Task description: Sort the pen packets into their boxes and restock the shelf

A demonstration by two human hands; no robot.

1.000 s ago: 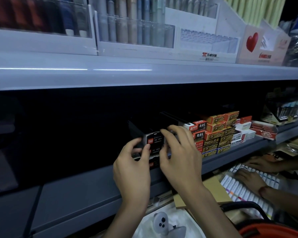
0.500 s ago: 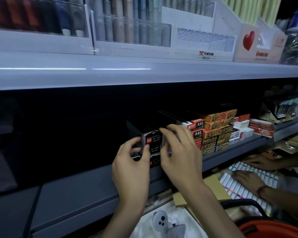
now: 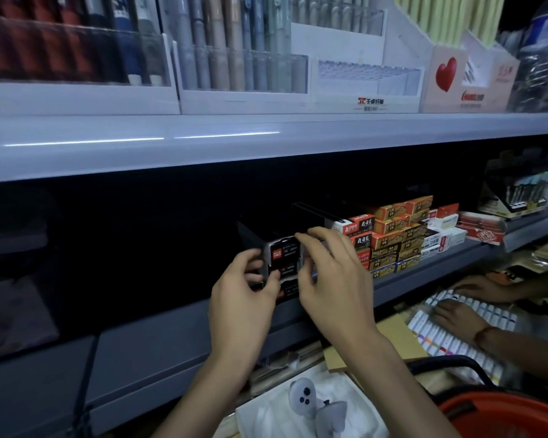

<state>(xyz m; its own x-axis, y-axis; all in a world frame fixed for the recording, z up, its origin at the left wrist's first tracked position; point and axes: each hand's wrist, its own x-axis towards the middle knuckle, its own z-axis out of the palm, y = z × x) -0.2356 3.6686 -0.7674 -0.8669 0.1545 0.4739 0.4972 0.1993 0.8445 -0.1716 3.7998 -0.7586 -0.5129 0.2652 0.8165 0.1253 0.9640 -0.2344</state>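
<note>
I am looking at the grey shelf (image 3: 171, 327) running across my view, with the stacked orange boxes (image 3: 396, 235) sitting on it at right. The black pen box (image 3: 283, 257) is standing on the shelf just beside that stack. My right hand (image 3: 332, 279) is gripping its top right edge and my left hand (image 3: 241, 298) is gripping its left side, fingers curled.

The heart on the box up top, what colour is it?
Red; the heart shows best in the head view.
</note>
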